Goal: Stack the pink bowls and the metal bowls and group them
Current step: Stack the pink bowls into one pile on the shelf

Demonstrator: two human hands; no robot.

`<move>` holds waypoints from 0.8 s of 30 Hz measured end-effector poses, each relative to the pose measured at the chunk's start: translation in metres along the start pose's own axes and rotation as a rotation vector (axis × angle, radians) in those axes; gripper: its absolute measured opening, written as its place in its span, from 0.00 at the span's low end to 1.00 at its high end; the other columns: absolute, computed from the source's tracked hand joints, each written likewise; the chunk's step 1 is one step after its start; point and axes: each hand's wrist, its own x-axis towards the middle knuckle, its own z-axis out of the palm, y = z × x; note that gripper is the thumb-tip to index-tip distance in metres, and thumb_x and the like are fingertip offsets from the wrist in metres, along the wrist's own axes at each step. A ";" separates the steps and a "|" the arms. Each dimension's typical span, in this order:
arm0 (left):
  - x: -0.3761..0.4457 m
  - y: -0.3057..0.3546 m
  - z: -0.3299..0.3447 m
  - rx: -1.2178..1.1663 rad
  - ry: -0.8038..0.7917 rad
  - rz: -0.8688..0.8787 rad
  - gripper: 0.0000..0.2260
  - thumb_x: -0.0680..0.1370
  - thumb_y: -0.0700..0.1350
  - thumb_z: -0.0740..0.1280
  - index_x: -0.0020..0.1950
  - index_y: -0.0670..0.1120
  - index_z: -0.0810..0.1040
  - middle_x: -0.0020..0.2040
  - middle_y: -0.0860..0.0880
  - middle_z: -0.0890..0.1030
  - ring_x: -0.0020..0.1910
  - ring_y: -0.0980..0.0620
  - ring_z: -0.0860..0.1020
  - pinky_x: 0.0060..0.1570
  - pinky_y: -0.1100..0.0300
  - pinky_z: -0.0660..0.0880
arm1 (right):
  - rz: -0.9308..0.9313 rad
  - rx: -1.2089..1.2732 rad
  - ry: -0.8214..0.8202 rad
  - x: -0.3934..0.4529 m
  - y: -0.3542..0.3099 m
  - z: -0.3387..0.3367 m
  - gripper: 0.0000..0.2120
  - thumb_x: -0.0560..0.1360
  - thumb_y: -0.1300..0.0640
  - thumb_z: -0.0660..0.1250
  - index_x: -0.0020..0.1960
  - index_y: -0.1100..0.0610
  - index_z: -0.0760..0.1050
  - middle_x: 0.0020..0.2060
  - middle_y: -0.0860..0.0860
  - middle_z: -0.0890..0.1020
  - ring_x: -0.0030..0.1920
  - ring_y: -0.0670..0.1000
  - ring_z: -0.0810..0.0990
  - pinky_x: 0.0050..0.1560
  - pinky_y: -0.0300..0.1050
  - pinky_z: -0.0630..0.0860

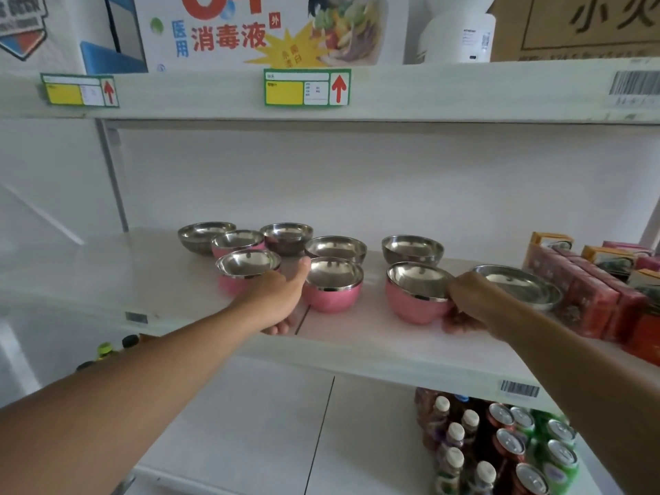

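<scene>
Several bowls stand on the white shelf (357,337). My left hand (278,298) wraps around the front left pink bowl (243,269). Another pink bowl (237,242) stands just behind it. A third pink bowl (332,285) sits untouched in the middle. My right hand (468,301) grips the right side of the right pink bowl (416,296). Metal bowls stand behind: far left (205,235), middle left (286,235), centre (335,248), right (412,250). A shallower metal bowl (518,285) lies behind my right hand.
Red and orange cartons (589,280) crowd the shelf's right end next to the shallow metal bowl. The upper shelf (428,91) hangs close overhead with price tags. Bottles and cans (500,441) fill the lower shelf at the right. Bare shelf lies left of the bowls.
</scene>
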 end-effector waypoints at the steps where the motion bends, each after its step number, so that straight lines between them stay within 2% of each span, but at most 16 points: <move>1: 0.004 0.003 0.004 -0.038 -0.011 -0.031 0.42 0.78 0.80 0.43 0.48 0.44 0.77 0.28 0.46 0.87 0.19 0.52 0.81 0.21 0.64 0.75 | 0.001 0.015 -0.006 -0.002 0.001 -0.002 0.16 0.87 0.60 0.59 0.59 0.73 0.78 0.39 0.70 0.87 0.34 0.61 0.83 0.36 0.53 0.81; 3: 0.012 0.009 0.010 -0.160 -0.033 -0.095 0.41 0.79 0.79 0.47 0.44 0.44 0.78 0.30 0.44 0.88 0.20 0.51 0.81 0.21 0.63 0.77 | 0.008 0.025 -0.014 -0.005 0.003 -0.006 0.16 0.87 0.59 0.61 0.59 0.72 0.79 0.43 0.71 0.88 0.35 0.60 0.84 0.36 0.52 0.81; 5: 0.022 0.013 0.016 -0.283 -0.071 -0.143 0.40 0.82 0.75 0.53 0.48 0.39 0.83 0.35 0.39 0.89 0.21 0.48 0.80 0.21 0.61 0.77 | 0.004 0.032 -0.014 -0.006 0.005 -0.009 0.14 0.86 0.60 0.62 0.57 0.71 0.80 0.44 0.71 0.89 0.30 0.59 0.84 0.30 0.48 0.80; 8: 0.031 0.015 0.021 -0.420 -0.133 -0.173 0.27 0.86 0.59 0.61 0.59 0.35 0.83 0.42 0.34 0.90 0.22 0.49 0.80 0.21 0.62 0.75 | -0.006 0.060 -0.015 -0.007 0.009 -0.012 0.13 0.84 0.60 0.64 0.54 0.71 0.82 0.36 0.67 0.88 0.26 0.57 0.84 0.24 0.43 0.78; 11: 0.032 0.017 0.020 -0.511 -0.169 -0.183 0.16 0.84 0.48 0.63 0.58 0.37 0.84 0.37 0.39 0.89 0.23 0.52 0.82 0.19 0.63 0.74 | -0.017 0.098 -0.035 -0.008 0.010 -0.013 0.12 0.84 0.61 0.64 0.54 0.69 0.81 0.38 0.67 0.89 0.28 0.58 0.85 0.29 0.47 0.83; 13: 0.031 0.017 0.018 -0.522 -0.169 -0.168 0.15 0.83 0.46 0.62 0.56 0.37 0.84 0.36 0.39 0.89 0.22 0.52 0.81 0.19 0.64 0.73 | -0.033 0.117 -0.059 -0.008 0.009 -0.014 0.12 0.83 0.60 0.65 0.54 0.69 0.82 0.41 0.68 0.89 0.31 0.59 0.86 0.34 0.50 0.85; 21: -0.006 0.006 -0.007 -0.419 -0.162 -0.154 0.17 0.82 0.43 0.60 0.47 0.34 0.85 0.31 0.41 0.86 0.20 0.52 0.77 0.19 0.64 0.73 | -0.129 0.165 -0.141 0.001 -0.003 -0.014 0.16 0.82 0.53 0.72 0.54 0.67 0.85 0.35 0.64 0.87 0.30 0.58 0.86 0.31 0.47 0.84; 24: -0.027 -0.001 -0.025 -0.417 -0.123 -0.150 0.17 0.83 0.44 0.61 0.50 0.34 0.85 0.32 0.41 0.86 0.21 0.52 0.77 0.19 0.64 0.72 | -0.171 0.180 -0.166 0.007 -0.010 -0.005 0.13 0.81 0.53 0.72 0.53 0.64 0.86 0.33 0.62 0.87 0.29 0.57 0.86 0.32 0.49 0.85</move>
